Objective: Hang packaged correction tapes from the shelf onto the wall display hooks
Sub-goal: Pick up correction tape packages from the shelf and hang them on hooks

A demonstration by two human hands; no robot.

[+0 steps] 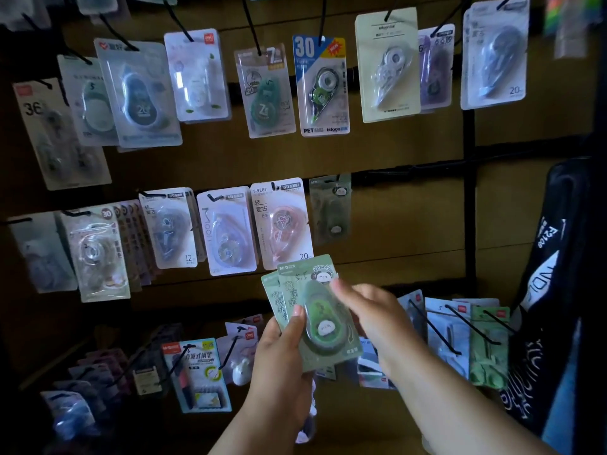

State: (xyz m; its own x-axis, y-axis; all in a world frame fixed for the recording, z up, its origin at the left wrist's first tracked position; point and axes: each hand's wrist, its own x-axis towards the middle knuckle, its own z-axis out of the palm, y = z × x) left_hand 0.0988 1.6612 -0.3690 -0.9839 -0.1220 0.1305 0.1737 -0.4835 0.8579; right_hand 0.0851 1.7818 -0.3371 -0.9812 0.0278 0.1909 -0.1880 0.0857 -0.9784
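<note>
A small stack of green correction tape packs with a panda picture (317, 311) is held up in front of the wall display. My left hand (279, 366) grips the stack from below, thumb across its left edge. My right hand (368, 310) pinches the top right edge of the front pack. Just above and to the right hangs a matching green panda pack (330, 208) on a middle-row hook. Black hooks carry other packaged tapes across three rows.
The wall panel (410, 224) is brown with black rails. Lower-right hooks (437, 326) stick out toward me with blue and green packs. A dark printed bag (551, 290) hangs at the right edge. Pen and tape packs (197, 372) hang at the lower left.
</note>
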